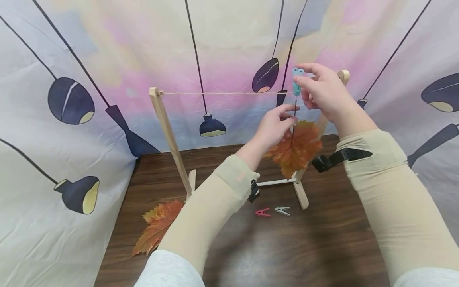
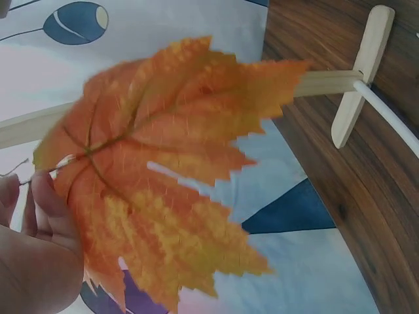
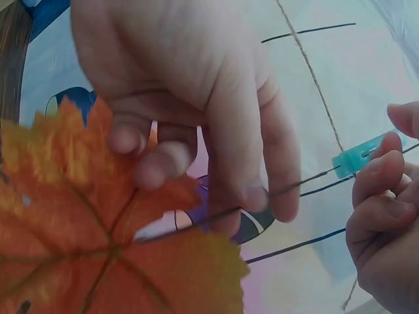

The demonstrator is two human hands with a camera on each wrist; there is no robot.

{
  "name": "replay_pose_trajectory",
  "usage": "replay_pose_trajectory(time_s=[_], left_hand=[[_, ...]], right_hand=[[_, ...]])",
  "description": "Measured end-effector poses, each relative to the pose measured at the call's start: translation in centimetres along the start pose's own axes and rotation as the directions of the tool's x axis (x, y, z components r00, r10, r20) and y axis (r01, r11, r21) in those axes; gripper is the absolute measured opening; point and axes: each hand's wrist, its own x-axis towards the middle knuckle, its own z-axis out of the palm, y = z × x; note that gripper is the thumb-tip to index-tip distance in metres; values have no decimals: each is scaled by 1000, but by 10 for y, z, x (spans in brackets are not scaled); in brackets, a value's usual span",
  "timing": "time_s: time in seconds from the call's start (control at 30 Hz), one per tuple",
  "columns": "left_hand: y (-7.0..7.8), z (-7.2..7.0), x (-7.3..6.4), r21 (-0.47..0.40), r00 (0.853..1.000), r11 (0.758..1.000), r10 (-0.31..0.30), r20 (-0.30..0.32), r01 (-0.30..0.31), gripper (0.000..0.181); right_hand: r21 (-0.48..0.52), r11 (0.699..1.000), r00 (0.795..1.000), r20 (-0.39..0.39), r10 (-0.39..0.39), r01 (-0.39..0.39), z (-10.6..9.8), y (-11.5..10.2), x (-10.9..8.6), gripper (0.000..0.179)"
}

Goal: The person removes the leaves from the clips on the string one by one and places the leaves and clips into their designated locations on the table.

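Observation:
Between the thumb and fingers of my right hand [image 1: 324,89] is a light-blue clothespin [image 1: 297,81]. Its lower end sits at the string [image 1: 222,93] and meets the stem tip of an orange maple leaf [image 1: 299,145]. The right wrist view shows the clothespin [image 3: 360,156] touching both string and stem. My left hand [image 1: 271,126] holds the leaf's thin dark stem lower down, fingers and thumb around it. The leaf [image 2: 163,150] hangs below, its veined face filling much of the left wrist view.
A wooden frame's left post [image 1: 170,139] and right post [image 1: 343,76] carry the string; a white rod [image 1: 276,182] joins their feet. A pink clothespin [image 1: 263,212] and a white clothespin [image 1: 282,211] lie on the brown table [image 1: 251,251]. Another orange leaf [image 1: 157,227] lies at left.

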Motion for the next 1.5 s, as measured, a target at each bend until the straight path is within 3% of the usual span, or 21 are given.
replay_pose_trajectory(time_s=[0.17, 0.47, 0.7, 1.03, 1.37, 1.5], left_hand=[[0, 1, 0, -22, 1000, 1000, -7, 15, 7, 23], [3, 4, 1, -31, 999, 999, -22, -27, 21, 18], [3, -1, -1, -42, 1000, 999, -2, -29, 1, 15], [6, -7, 0, -12, 993, 997, 76, -96, -77, 14], [11, -7, 0, 25, 990, 997, 78, -121, -75, 14], [11, -8, -1, 45, 991, 997, 72, -117, -67, 14]], right_hand=[[29, 999, 999, 8, -38, 38, 2, 0, 2, 41], [130, 991, 999, 30, -45, 41, 2, 3, 0, 38], [218, 975, 998, 9, -57, 54, 1, 3, -1, 32], [480, 861, 985, -57, -161, 168, 4, -1, 0, 17], [520, 818, 969, -136, -205, 246, 8, 3, 0, 13], [558, 770, 951, -154, -268, 308, 10, 4, -1, 11]])
